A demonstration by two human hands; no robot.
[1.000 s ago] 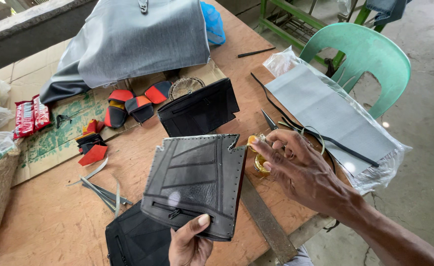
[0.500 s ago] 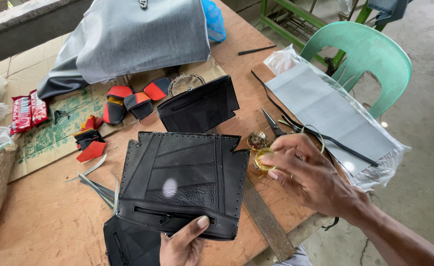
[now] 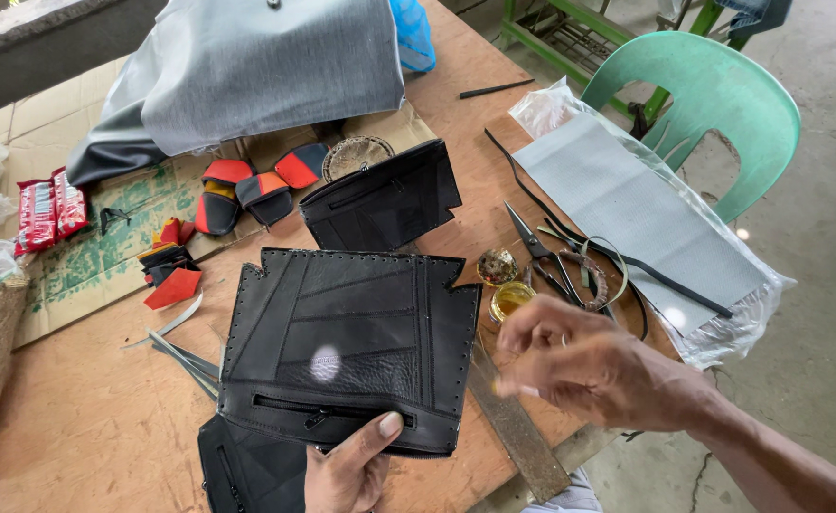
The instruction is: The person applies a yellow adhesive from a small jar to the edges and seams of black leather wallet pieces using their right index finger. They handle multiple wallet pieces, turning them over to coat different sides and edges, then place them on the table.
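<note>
Head view. My left hand (image 3: 347, 470) pinches the lower edge of a flat black leather panel with stitch holes round its border and a zip pocket (image 3: 347, 347), thumb on top and fingers hidden under it. The panel lies face up on the wooden worktable (image 3: 76, 446), over another black leather piece (image 3: 247, 470).

My right hand (image 3: 579, 366) hovers just right of the panel, above a small round jar of amber liquid (image 3: 511, 299). Its fingertips are drawn together as if nipping something small; the frame is too blurred there to tell what, if anything.

Judgement: the panel is being steadied for edge or stitch work. The next move calls for bringing the right fingertips to the perforated edge while the left keeps the panel flat.

Around:
- a long flat metal ruler (image 3: 513, 427) under the right hand, touching the panel's right corner
- dark scissors (image 3: 536, 252) and a coil of black strap (image 3: 598, 266) just beyond the jar
- a second black leather panel (image 3: 385, 199) behind
- red-and-black leather offcuts (image 3: 247, 185) on green-printed cardboard (image 3: 95, 252)
- a grey sheet in a clear plastic bag (image 3: 641, 209)
- a folded grey fabric (image 3: 256, 71)
- a green plastic chair (image 3: 722, 100) off the table

The jar and scissors stand close in the right hand's path; a knock could spill the jar.
</note>
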